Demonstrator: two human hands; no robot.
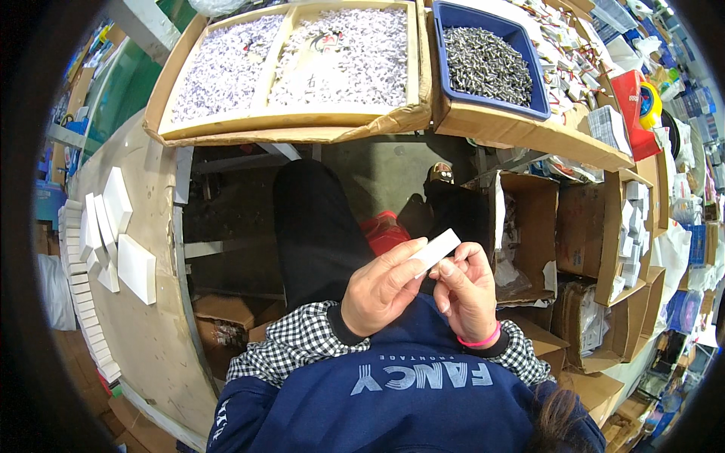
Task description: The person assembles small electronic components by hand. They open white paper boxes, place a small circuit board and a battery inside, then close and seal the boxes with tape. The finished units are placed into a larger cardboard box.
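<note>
White small box (pixel 436 249), flat and oblong, smooth card by the look of it, is held between both hands over the lap. Left hand (pixel 381 291) is curled, thumb and forefinger pinching the box's near end. Right hand (pixel 466 294) is half closed, fingertips on the underside and far end; pink band on that wrist. Box sits tilted, one end raised to the right.

Step in hand, as I read it: closing or assembling the box, mid-fold. Next move likely calls for a firm pinch at one end while the other hand tucks a flap; thin card, creases easily.

Around it: round wooden table (pixel 151 332) at left carries more white boxes (pixel 121 234), some loose, many stacked in a row along the edge. Ahead, a cardboard tray (pixel 294 124) holds two heaps of small pale paper bits. Beside it, a blue bin (pixel 491 53) full of small grey metal pieces. Open brown cartons (pixel 574 234) at right.
</note>
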